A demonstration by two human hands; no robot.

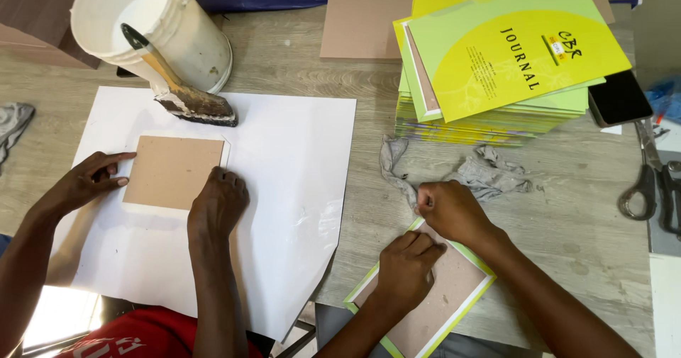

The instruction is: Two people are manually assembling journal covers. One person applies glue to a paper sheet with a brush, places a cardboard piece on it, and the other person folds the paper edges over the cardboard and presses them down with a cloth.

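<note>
While left hand (408,266) lies flat, fingers loose, pinning board (450,294) onto green cover (486,278), right hand (450,209) clenches rag (489,174) end at cover's far corner, likely for wiping. Left of cover, co-worker's hand (216,202) presses second board (174,170) onto sheet (298,159).

Grey wood-grain table (567,209) (daylit, well worn)

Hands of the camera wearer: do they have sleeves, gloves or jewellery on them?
No. The left hand and the right hand are both bare, without gloves, and I see no ring, watch or bracelet. Both forearms are uncovered to the picture's edge; no sleeve shows.
</note>
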